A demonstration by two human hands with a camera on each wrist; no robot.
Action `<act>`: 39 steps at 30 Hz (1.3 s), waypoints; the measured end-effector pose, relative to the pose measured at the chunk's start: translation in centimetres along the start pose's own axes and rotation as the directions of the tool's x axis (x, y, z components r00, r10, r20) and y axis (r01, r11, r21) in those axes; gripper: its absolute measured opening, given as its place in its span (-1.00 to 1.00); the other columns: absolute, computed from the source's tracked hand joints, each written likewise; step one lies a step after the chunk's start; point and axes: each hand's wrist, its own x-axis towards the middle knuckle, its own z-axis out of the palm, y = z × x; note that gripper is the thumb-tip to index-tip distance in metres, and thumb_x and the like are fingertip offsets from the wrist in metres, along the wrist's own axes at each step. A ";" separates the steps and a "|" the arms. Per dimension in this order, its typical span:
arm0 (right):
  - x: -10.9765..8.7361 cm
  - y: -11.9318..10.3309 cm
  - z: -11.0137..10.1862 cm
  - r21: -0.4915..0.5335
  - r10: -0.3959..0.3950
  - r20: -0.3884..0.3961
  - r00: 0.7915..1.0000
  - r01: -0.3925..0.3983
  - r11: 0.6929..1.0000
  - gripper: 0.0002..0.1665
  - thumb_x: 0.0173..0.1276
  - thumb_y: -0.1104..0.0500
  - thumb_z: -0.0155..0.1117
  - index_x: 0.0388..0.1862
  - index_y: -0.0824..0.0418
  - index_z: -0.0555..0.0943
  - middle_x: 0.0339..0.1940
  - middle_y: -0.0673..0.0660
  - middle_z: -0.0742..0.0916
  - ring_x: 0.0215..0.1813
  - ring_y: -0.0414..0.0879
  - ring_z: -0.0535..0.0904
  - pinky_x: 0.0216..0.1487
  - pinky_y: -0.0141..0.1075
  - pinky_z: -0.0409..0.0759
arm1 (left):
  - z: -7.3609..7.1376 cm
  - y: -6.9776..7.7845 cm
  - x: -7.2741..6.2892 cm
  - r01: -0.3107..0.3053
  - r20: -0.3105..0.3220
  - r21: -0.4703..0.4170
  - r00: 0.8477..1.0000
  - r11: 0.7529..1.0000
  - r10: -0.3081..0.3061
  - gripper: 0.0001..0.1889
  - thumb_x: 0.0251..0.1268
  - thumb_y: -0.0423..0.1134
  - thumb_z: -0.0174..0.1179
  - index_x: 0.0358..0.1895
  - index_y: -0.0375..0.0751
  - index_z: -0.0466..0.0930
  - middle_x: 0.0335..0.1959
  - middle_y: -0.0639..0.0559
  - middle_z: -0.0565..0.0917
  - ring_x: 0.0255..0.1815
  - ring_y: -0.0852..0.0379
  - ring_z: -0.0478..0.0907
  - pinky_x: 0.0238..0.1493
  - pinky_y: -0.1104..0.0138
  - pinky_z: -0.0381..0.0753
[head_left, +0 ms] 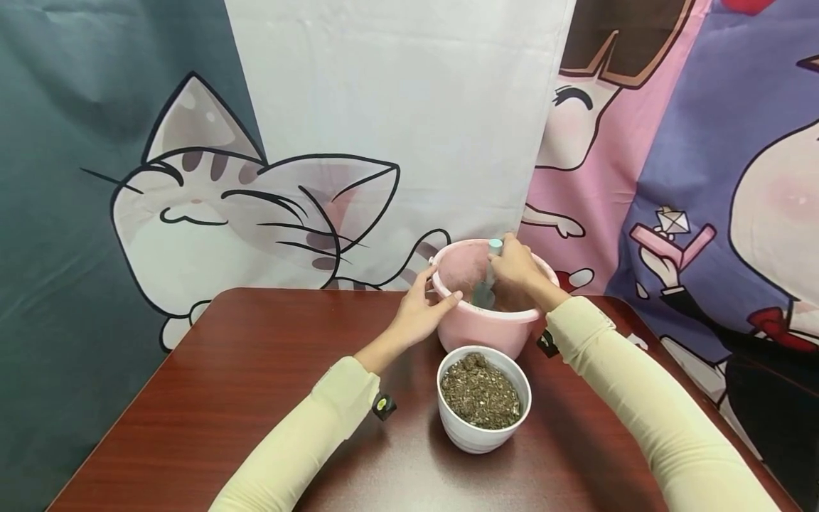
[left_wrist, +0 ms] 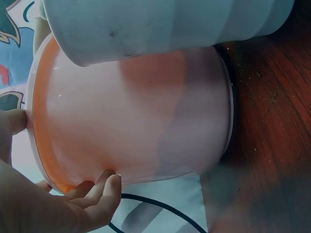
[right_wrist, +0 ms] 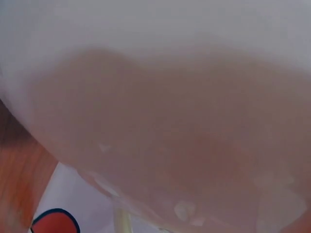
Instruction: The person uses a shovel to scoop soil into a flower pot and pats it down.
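Toward the back of the table stands a pink basin (head_left: 483, 331). My left hand (head_left: 416, 313) grips its left rim, thumb over the edge; the left wrist view shows the fingers (left_wrist: 109, 191) against the outer wall. My right hand (head_left: 515, 263) reaches over the right rim and holds a small trowel (head_left: 483, 293) by its handle, light blue end up and grey-green blade down inside the basin. In front sits a white pot (head_left: 476, 434) with dark, crumbly soil (head_left: 483, 391), a clump on top. The basin's wall (right_wrist: 170, 121) fills the blurred right wrist view and hides the right hand.
A reddish-brown wooden table (head_left: 288, 398) carries both containers, with crumbs on its surface (left_wrist: 272, 97) near them. Directly behind the basin hangs a cartoon-printed cloth (head_left: 397, 85). The white pot stands close to the basin's front, between my forearms.
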 end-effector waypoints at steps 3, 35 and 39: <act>-0.1 -0.1 0.1 0.015 -0.020 0.018 1.000 0.020 1.000 -0.60 0.51 0.15 0.05 0.07 0.49 0.33 -0.24 0.32 0.58 -0.12 0.18 0.50 -0.03 0.01 0.50 | -0.1 0.0 0.0 -0.002 0.002 -0.001 1.000 1.000 0.002 -0.19 0.34 -0.03 0.27 0.54 -0.17 0.09 0.36 -0.28 0.42 0.18 -0.13 0.56 0.13 0.08 0.57; 0.0 -0.1 1.2 0.440 -0.164 0.280 0.946 0.025 0.897 -0.50 0.48 0.42 -0.02 0.34 0.58 0.23 -0.15 0.48 0.63 -0.15 0.26 0.71 -0.05 -0.03 0.68 | -0.2 -0.3 -0.2 0.004 -0.001 0.024 1.000 1.000 -0.004 -0.19 0.37 0.03 0.24 0.55 -0.16 0.08 0.30 -0.26 0.48 0.18 -0.10 0.57 0.13 0.12 0.57; -0.2 0.1 0.9 0.464 -0.127 0.347 0.929 -0.053 0.885 -0.70 0.52 0.40 -0.06 0.13 0.58 0.29 -0.13 0.54 0.62 -0.09 0.32 0.68 0.01 0.07 0.63 | 0.1 -0.3 -0.1 -0.006 0.003 0.007 1.000 1.000 0.006 -0.19 0.38 0.03 0.24 0.55 -0.16 0.07 0.31 -0.26 0.46 0.20 -0.10 0.56 0.13 0.13 0.58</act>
